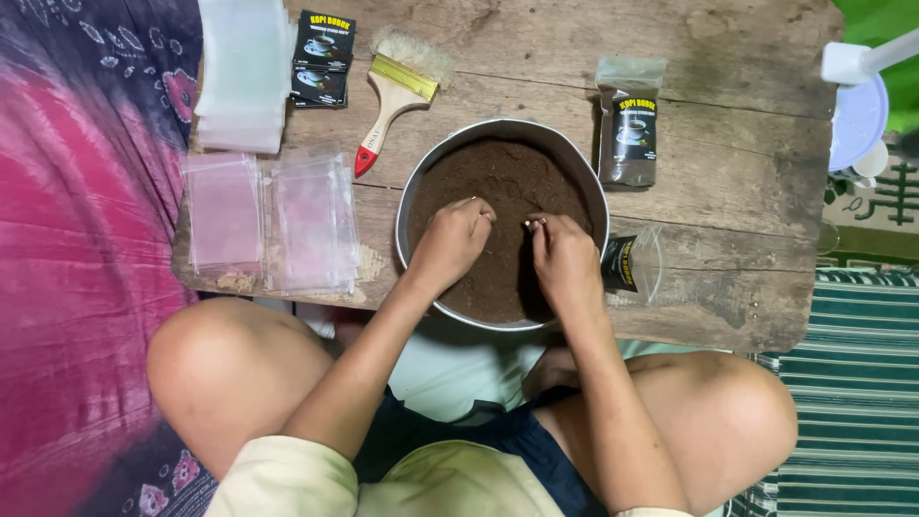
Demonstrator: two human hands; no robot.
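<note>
One bowl [414,182] of brown powder [498,182]; left hand [450,241] and right hand [565,260] curled knuckles-up in it, one filled pouch [630,134] beyond the right hand

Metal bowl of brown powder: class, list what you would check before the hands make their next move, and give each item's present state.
1. Metal bowl sits fully on the wooden board: not ok, its near rim overhangs the edge.
2. Both hands in the brown powder: ok, left hand and right hand.
3. Empty pouch within reach: ok, beside the right hand.
4. Filled pouch sealed: cannot tell.
5. Brush clear of the bowl: ok.
</note>
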